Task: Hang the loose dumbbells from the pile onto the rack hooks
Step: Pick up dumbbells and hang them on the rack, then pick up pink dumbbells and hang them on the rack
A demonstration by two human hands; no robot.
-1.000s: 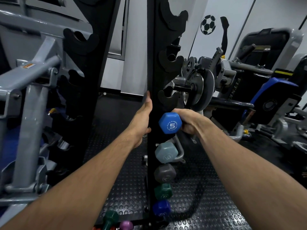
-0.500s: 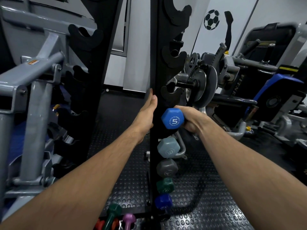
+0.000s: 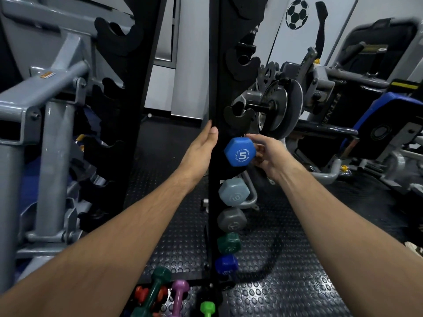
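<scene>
Now five dumbbells [image 3: 239,151] occupy the rack [image 3: 215,88].

Hung on the right rack upright [image 3: 215,65]: five dumbbells, top to bottom one blue marked 5 [image 3: 239,152], one pale blue-grey [image 3: 233,191], one grey [image 3: 231,220], one dark green [image 3: 229,243], one dark blue [image 3: 226,264]. Loose at 6 o'clock: one dark green [image 3: 158,287], one pink [image 3: 179,291], one bright green [image 3: 207,308], some red [image 3: 142,292], count unclear. Two hands: left [image 3: 201,147], right [image 3: 266,152]. Three empty hooks [image 3: 238,118] countable above the blue one.
</scene>
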